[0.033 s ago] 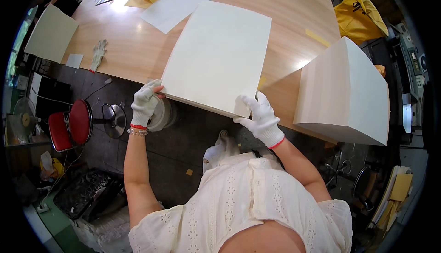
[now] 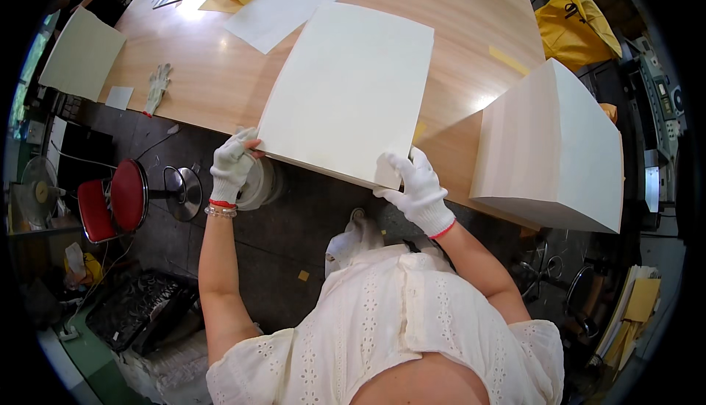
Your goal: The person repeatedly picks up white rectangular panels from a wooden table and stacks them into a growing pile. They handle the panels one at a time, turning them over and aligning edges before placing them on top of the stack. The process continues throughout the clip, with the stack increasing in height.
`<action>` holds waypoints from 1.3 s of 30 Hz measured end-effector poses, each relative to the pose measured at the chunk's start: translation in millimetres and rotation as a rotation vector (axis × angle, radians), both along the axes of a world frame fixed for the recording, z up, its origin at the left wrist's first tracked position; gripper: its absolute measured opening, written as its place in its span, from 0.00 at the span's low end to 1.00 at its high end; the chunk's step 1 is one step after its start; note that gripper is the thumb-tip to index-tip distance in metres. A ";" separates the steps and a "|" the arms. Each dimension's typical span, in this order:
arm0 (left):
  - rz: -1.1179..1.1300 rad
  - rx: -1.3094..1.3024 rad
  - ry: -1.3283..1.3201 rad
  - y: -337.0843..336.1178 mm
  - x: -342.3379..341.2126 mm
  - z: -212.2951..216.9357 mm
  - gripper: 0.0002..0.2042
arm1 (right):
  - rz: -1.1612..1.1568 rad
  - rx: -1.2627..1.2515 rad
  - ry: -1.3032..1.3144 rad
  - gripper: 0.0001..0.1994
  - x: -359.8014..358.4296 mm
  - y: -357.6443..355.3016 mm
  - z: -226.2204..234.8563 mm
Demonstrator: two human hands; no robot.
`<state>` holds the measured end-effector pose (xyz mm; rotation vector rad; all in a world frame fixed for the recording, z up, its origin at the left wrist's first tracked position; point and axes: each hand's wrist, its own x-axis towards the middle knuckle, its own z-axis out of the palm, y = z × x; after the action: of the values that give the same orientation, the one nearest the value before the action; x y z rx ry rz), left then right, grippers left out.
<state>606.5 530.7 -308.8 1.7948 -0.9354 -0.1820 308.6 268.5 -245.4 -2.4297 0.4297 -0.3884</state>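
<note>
A thick stack of large white paper sheets (image 2: 346, 89) lies on the wooden table, its near edge at the table's front. My left hand (image 2: 234, 161), in a white knit glove with bare fingertips showing, grips the stack's near left corner. At the near right corner is my right hand (image 2: 416, 190), also gloved, its thumb at the front edge and its fingers curved round the right side. The undersides of the fingers are partly hidden.
A taller paper stack (image 2: 548, 155) stands at the table's right. A loose white sheet (image 2: 287, 9) and yellow scraps lie behind. A spare glove (image 2: 157, 89) rests at the left edge. Below are a white bucket (image 2: 259, 184) and a red stool (image 2: 129, 195).
</note>
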 end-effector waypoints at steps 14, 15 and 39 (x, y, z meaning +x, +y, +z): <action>-0.027 -0.115 0.364 7.3 5.3 -7.7 0.13 | 0.010 0.043 -0.180 0.28 1.4 3.5 -5.6; -0.017 -0.086 0.310 4.2 5.6 -5.8 0.14 | 0.010 0.055 -0.158 0.28 0.8 2.1 -2.6; -0.960 -0.037 -0.779 -388.6 -432.1 298.9 0.19 | -0.208 0.469 0.226 0.22 -312.5 -123.9 36.7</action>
<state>174.4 142.0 -9.9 1.2273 -2.2967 -0.0490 -3.9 144.6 -208.8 -1.9807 0.7818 -0.0814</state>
